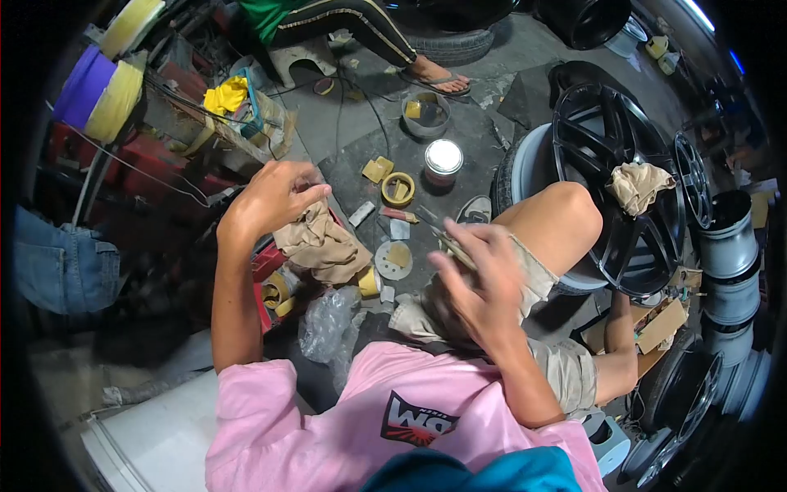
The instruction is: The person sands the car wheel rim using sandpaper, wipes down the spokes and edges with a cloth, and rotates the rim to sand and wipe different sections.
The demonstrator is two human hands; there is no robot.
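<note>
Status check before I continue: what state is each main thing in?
Left hand: grip unclear
Right hand: blurred, grip unclear
Tan sheet by left hand: crumpled
Glossy black spoked wheel: tilted
Tan sheet on wheel: bunched up
Round silver-topped tin: upright, seemingly closed
Round grey tub: upright, open
Yellow tape roll: lying flat
Clear plastic bag: crumpled

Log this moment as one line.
left hand: near crumpled tan sheet, contact unclear | right hand: blurred, grip unclear | ahead: silver-lidded cylindrical can | right side: black spoked wheel rim
</note>
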